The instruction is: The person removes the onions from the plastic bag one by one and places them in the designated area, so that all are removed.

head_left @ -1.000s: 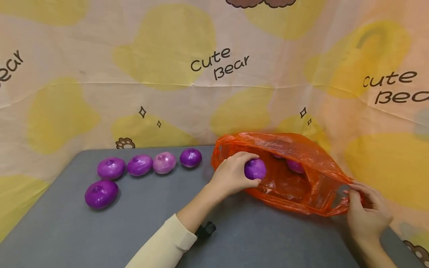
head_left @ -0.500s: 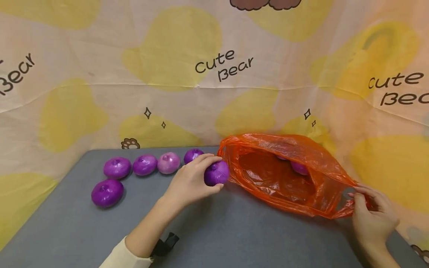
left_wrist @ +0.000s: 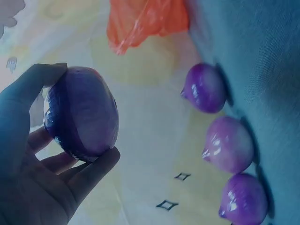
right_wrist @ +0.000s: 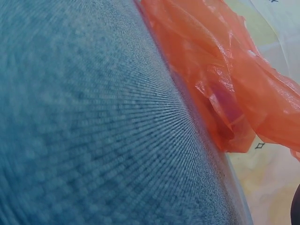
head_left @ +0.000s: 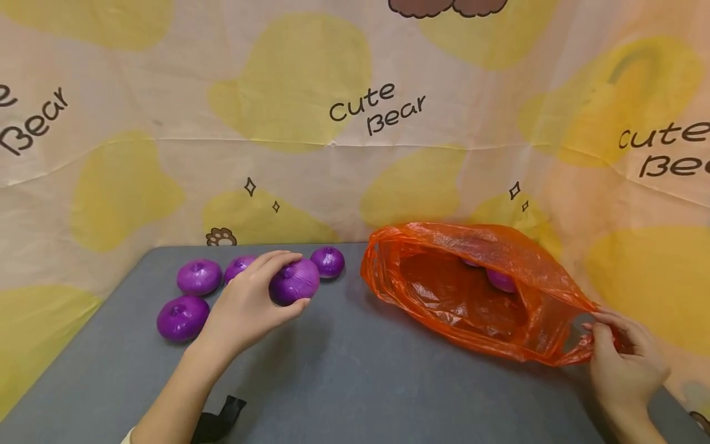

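Observation:
A purple onion point(head_left: 297, 282) is held between the thumb and fingers of my left hand point(head_left: 249, 302), raised above the table in front of the row of onions. The left wrist view shows the same onion point(left_wrist: 86, 115) gripped at its sides. An orange plastic bag point(head_left: 444, 333) lies on the right with its mouth spread toward me. Inside it an onion point(head_left: 501, 280) shows, and part of another purple one behind the film. My right hand point(head_left: 627, 361) pinches the bag's right end. In the right wrist view the bag point(right_wrist: 201, 56) appears, but the hand's grip does not.
Several more onions rest on the grey table point(head_left: 377, 394): a dark one point(head_left: 328, 263) near the back edge, one at the left point(head_left: 199, 277), and another point(head_left: 183, 318) in front of it. My left hand partly covers others. A patterned cloth point(head_left: 288, 80) hangs behind.
My left hand has moved left from the bag's mouth with the onion still in its grip, and now stands before the row. My right hand keeps holding the bag. The head view has shifted slightly.

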`<control>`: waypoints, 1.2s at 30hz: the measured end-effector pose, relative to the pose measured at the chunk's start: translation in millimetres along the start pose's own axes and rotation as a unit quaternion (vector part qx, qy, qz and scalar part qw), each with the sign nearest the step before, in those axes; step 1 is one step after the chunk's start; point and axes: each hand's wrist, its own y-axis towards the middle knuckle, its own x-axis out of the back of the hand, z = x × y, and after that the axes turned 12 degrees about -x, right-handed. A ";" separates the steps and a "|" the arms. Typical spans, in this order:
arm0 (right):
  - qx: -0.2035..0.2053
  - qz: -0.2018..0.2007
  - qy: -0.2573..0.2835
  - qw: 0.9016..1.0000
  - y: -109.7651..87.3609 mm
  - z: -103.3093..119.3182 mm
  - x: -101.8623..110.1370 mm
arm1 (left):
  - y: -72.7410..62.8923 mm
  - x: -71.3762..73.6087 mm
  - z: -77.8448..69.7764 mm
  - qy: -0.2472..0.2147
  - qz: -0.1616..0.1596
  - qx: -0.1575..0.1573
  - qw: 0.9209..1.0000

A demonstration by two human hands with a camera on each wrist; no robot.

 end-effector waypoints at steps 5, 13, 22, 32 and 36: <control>-0.008 -0.005 -0.001 1.000 -1.4 0.5 1.7 | -1.3 9.1 9.5 0.001 -0.001 0.010 1.000; 0.013 0.005 -0.001 1.000 0.0 -2.5 3.0 | -4.1 17.1 32.5 0.020 0.037 0.032 0.999; 0.003 0.000 -0.006 1.000 1.4 0.2 1.8 | -7.2 17.1 61.0 0.020 0.075 0.046 0.996; -0.027 -0.006 -0.021 0.999 0.2 -1.9 -0.4 | -15.6 13.6 84.5 0.029 0.119 0.050 0.991; -0.032 -0.007 -0.015 0.999 1.1 -1.4 -1.6 | -18.1 11.0 91.5 0.033 0.131 0.052 0.990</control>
